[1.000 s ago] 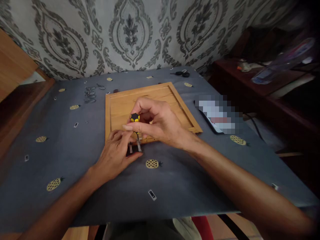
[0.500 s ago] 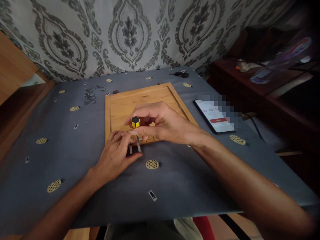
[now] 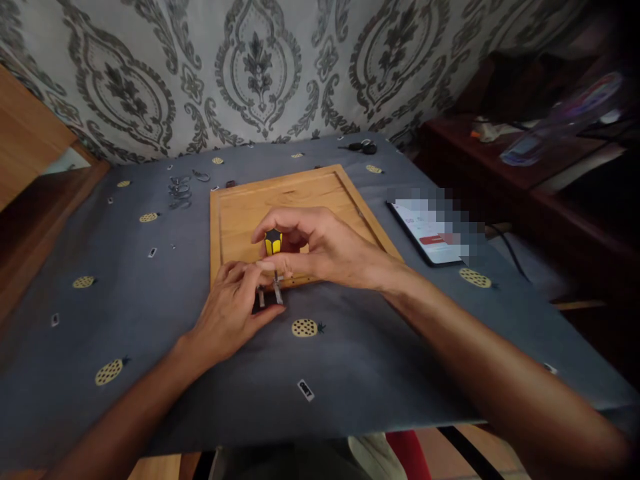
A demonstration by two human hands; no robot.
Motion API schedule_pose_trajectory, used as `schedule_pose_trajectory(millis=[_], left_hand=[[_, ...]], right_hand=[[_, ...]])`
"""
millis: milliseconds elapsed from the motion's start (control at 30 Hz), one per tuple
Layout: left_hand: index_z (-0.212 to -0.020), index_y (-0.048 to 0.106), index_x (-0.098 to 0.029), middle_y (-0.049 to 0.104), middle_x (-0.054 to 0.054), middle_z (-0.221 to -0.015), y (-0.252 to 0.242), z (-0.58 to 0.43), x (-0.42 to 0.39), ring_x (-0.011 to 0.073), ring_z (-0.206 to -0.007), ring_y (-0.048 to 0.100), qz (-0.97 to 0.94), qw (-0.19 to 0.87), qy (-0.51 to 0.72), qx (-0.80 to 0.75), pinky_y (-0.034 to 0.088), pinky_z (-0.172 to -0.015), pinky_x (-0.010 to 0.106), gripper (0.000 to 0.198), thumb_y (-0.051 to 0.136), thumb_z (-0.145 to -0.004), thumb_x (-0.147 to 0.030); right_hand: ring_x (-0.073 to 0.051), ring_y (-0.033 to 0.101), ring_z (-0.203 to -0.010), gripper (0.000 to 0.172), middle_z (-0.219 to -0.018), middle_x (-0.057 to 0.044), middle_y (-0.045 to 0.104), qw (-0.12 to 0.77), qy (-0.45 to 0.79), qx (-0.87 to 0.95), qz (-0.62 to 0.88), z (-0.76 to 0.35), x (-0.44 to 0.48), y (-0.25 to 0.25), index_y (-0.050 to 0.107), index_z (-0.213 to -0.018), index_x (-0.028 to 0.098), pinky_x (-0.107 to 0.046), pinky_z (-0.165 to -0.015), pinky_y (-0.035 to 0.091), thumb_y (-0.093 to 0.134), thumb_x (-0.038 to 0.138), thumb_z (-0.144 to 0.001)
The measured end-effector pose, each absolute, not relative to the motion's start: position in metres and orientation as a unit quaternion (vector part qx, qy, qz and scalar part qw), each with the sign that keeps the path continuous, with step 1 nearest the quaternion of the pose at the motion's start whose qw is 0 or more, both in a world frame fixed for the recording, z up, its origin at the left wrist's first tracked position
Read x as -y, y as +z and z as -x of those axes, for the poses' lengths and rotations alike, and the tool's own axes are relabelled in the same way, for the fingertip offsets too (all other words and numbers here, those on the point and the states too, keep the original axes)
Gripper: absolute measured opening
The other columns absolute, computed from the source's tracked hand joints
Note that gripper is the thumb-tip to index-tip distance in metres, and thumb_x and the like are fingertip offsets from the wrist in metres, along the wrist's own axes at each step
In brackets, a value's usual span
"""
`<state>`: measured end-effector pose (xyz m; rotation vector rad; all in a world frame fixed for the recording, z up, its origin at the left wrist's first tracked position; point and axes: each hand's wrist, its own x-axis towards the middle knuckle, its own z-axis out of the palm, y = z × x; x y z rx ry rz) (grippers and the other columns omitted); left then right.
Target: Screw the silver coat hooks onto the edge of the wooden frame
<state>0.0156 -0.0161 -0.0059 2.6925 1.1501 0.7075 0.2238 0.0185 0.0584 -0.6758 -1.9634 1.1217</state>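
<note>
My right hand (image 3: pixel 320 243) has its thumb and fingers around the handle of a yellow and black screwdriver (image 3: pixel 273 243), which stands upright with its shaft pointing down. Below it, my left hand (image 3: pixel 235 290) is closed on a small dark part with metal prongs (image 3: pixel 277 291); most of that part is hidden by the fingers. The screwdriver's tip meets or nearly meets the metal, but the exact contact cannot be made out. Both hands are over the near edge of a wooden board (image 3: pixel 300 193).
A phone (image 3: pixel 425 230) lies right of the board. Grey looped wire pieces (image 3: pixel 180 191) lie at the back left, a small dark piece (image 3: pixel 231 183) by the board's far edge. Black-handled tools (image 3: pixel 367 147) rest at the back. A clear bottle (image 3: pixel 560 120) lies on the side furniture.
The fingers of my right hand have shifted slightly on the screwdriver handle, which appears turned a little. My left hand and the metal-pronged part stay in place.
</note>
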Motion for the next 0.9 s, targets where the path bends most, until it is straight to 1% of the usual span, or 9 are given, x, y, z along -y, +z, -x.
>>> schedule_pose_trajectory(millis=[67,167,333,367,433,600,733,833,900], left_hand=[[-0.105,0.05,-0.022,0.071,0.004,-0.098,-0.005,-0.016,0.016,0.0278,-0.095,0.064,-0.89,0.069,0.235,-0.385,0.051,-0.087,0.046,0.041,0.08,-0.078,-0.026],[-0.107,0.05,-0.021,0.071,0.005,-0.099,-0.005,-0.016,0.016,0.0287,-0.095,0.065,-0.89,0.065,0.233,-0.386,0.051,-0.086,0.047,0.044,0.082,-0.076,-0.026],[-0.107,0.051,-0.02,0.072,0.005,-0.096,-0.008,-0.016,0.016,0.0295,-0.095,0.064,-0.894,0.055,0.236,-0.376,0.052,-0.086,0.047,0.042,0.081,-0.077,-0.024],[-0.108,0.051,-0.02,0.071,0.005,-0.096,-0.008,-0.016,0.016,0.0294,-0.095,0.064,-0.894,0.056,0.238,-0.376,0.051,-0.086,0.048,0.043,0.08,-0.078,-0.025],[-0.11,0.052,-0.02,0.071,0.005,-0.098,-0.008,-0.016,0.016,0.0294,-0.096,0.064,-0.892,0.06,0.238,-0.379,0.05,-0.087,0.048,0.042,0.079,-0.079,-0.026],[-0.109,0.051,-0.023,0.071,0.005,-0.099,-0.006,-0.016,0.017,0.029,-0.097,0.064,-0.889,0.076,0.228,-0.389,0.049,-0.088,0.049,0.037,0.076,-0.083,-0.03],[-0.112,0.05,-0.022,0.072,0.005,-0.1,-0.005,-0.016,0.017,0.0299,-0.098,0.063,-0.891,0.075,0.228,-0.386,0.05,-0.088,0.049,0.045,0.081,-0.078,-0.026],[-0.111,0.051,-0.022,0.072,0.005,-0.1,-0.006,-0.016,0.017,0.0303,-0.099,0.064,-0.891,0.069,0.229,-0.386,0.05,-0.089,0.05,0.045,0.081,-0.078,-0.027],[-0.11,0.051,-0.022,0.072,0.005,-0.1,-0.006,-0.016,0.017,0.0302,-0.098,0.064,-0.892,0.068,0.227,-0.384,0.051,-0.088,0.05,0.044,0.08,-0.079,-0.027]], right_hand=[[-0.008,0.052,-0.058,0.017,-0.066,0.006,0.056,0.346,0.481,0.767,0.246,-0.226,-0.019,0.061,0.056,-0.08,0.018,-0.02,-0.052,0.037,0.068,0.026,-0.088],[-0.008,0.053,-0.056,0.029,-0.061,0.006,0.052,0.34,0.515,0.751,0.236,-0.224,-0.02,0.059,0.052,-0.07,0.019,-0.021,-0.05,0.037,0.069,0.033,-0.089],[-0.005,0.034,-0.05,0.046,-0.054,0.011,0.036,0.442,0.434,0.734,0.277,-0.214,-0.021,0.046,0.04,-0.064,0.021,-0.021,-0.048,0.027,0.079,0.041,-0.079],[-0.005,0.032,-0.051,0.047,-0.054,0.011,0.036,0.449,0.426,0.732,0.285,-0.212,-0.021,0.044,0.04,-0.065,0.021,-0.021,-0.048,0.026,0.08,0.041,-0.078],[-0.006,0.034,-0.051,0.042,-0.055,0.01,0.04,0.439,0.436,0.726,0.299,-0.212,-0.02,0.043,0.044,-0.069,0.021,-0.022,-0.048,0.027,0.079,0.042,-0.079],[-0.009,0.05,-0.059,0.029,-0.067,0.005,0.056,0.391,0.501,0.719,0.282,-0.222,-0.019,0.048,0.054,-0.08,0.019,-0.023,-0.052,0.039,0.077,0.037,-0.082],[-0.011,0.058,-0.062,0.023,-0.064,0.005,0.056,0.359,0.549,0.711,0.252,-0.227,-0.019,0.048,0.055,-0.076,0.019,-0.024,-0.055,0.046,0.07,0.033,-0.087],[-0.01,0.055,-0.056,0.027,-0.059,0.006,0.054,0.374,0.538,0.708,0.263,-0.222,-0.02,0.044,0.055,-0.072,0.018,-0.022,-0.05,0.042,0.072,0.034,-0.085],[-0.007,0.045,-0.051,0.033,-0.055,0.008,0.049,0.405,0.501,0.715,0.271,-0.217,-0.021,0.04,0.052,-0.069,0.018,-0.021,-0.047,0.035,0.076,0.037,-0.082]])
